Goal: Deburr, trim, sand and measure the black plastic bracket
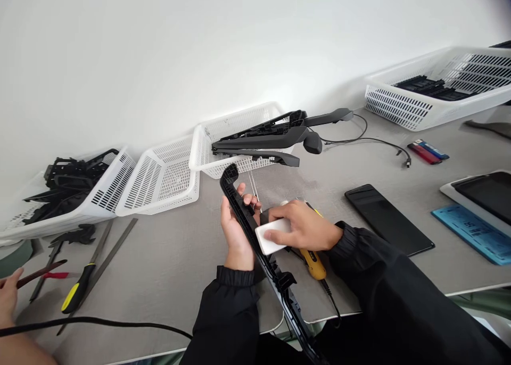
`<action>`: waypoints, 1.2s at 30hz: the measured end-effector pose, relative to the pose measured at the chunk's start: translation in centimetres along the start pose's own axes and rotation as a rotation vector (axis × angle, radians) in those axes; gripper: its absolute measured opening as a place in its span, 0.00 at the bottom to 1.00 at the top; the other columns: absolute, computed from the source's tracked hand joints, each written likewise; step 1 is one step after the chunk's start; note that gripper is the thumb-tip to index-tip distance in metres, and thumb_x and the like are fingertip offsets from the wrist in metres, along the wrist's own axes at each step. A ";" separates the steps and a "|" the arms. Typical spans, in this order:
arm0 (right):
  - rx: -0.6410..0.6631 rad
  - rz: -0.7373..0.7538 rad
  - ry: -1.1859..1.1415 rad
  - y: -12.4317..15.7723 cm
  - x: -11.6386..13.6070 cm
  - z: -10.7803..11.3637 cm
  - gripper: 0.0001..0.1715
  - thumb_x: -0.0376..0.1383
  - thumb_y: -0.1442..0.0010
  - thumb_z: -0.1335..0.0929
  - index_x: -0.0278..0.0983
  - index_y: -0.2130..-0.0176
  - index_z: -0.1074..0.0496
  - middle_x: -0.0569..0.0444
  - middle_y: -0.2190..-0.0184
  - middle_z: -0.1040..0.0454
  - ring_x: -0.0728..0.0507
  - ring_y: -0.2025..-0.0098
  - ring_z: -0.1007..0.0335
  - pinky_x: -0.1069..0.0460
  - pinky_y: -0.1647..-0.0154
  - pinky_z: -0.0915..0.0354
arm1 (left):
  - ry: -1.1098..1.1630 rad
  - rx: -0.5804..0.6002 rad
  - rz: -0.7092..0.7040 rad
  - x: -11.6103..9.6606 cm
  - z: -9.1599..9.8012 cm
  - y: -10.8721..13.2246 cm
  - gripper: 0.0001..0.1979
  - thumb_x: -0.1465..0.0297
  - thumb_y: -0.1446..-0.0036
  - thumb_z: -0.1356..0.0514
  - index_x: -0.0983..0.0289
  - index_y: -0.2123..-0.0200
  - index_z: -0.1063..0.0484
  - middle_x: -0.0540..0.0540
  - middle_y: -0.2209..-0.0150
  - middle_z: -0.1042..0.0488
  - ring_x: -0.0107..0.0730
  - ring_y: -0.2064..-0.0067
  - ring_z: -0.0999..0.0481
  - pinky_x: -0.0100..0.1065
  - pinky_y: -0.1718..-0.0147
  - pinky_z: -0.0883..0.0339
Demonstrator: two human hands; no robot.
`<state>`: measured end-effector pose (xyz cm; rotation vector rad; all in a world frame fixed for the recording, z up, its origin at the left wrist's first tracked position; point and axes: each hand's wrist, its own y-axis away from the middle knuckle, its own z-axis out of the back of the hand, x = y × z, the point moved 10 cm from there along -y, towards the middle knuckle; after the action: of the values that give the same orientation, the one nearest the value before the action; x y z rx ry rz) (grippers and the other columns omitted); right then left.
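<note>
A long, narrow black plastic trim piece slants across the front of the table, its ribbed inner side facing me and its lower end near my lap. My left hand is closed around it near the upper end, palm up. Pinched in my right hand is a small white block with rounded corners, held against the trim's edge at about mid-length. Beneath my right wrist lies a yellow corded hand tool, partly hidden.
White baskets line the wall; several hold black plastic parts. A black phone, a blue panel and lighters lie right. A yellow-black handled file lies left, near another person's hand. A black cable crosses the front.
</note>
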<state>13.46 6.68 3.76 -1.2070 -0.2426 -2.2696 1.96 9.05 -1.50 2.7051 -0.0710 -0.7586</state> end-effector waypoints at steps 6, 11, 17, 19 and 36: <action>0.161 0.004 0.003 0.1 0.7 -2.3 0.20 0.45 0.43 0.24 0.39 0.75 0.33 0.62 0.80 0.38 0.50 0.77 0.44 0.50 0.71 0.51 | 0.011 -0.050 -0.065 -0.7 0.6 -0.2 0.22 0.55 0.24 0.47 0.66 0.55 0.20 0.50 0.71 0.32 0.28 0.69 0.27 0.29 0.63 0.26; 0.120 -0.008 0.019 0.0 0.5 -1.9 0.19 0.46 0.40 0.25 0.38 0.72 0.31 0.60 0.77 0.33 0.50 0.75 0.41 0.50 0.70 0.50 | 0.021 -0.067 -0.034 -0.5 0.5 -0.1 0.23 0.55 0.24 0.48 0.66 0.55 0.21 0.50 0.71 0.32 0.28 0.69 0.27 0.28 0.63 0.27; 0.136 -0.014 -0.015 0.0 0.4 -2.0 0.19 0.46 0.40 0.25 0.38 0.72 0.32 0.61 0.78 0.34 0.50 0.75 0.41 0.51 0.70 0.49 | 0.042 -0.060 -0.036 -0.6 0.5 -0.2 0.23 0.55 0.23 0.49 0.66 0.53 0.21 0.50 0.71 0.33 0.28 0.68 0.27 0.29 0.62 0.27; 0.138 -0.013 -0.013 0.1 0.5 -2.0 0.19 0.45 0.40 0.25 0.38 0.72 0.32 0.61 0.78 0.34 0.50 0.75 0.41 0.51 0.71 0.49 | 0.042 -0.056 -0.033 -0.7 0.6 -0.3 0.23 0.55 0.23 0.49 0.66 0.53 0.21 0.50 0.71 0.32 0.28 0.68 0.27 0.29 0.62 0.27; 0.135 0.001 -0.010 0.1 0.5 -1.7 0.23 0.44 0.42 0.23 0.39 0.76 0.35 0.64 0.81 0.40 0.51 0.77 0.45 0.50 0.71 0.51 | 0.026 -0.042 -0.040 -1.5 0.9 -0.7 0.23 0.57 0.23 0.50 0.66 0.51 0.21 0.51 0.70 0.32 0.30 0.68 0.27 0.30 0.61 0.27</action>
<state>12.09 5.69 3.21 -1.1479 -0.3926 -2.2091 0.16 9.68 -1.72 2.6832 0.0054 -0.7276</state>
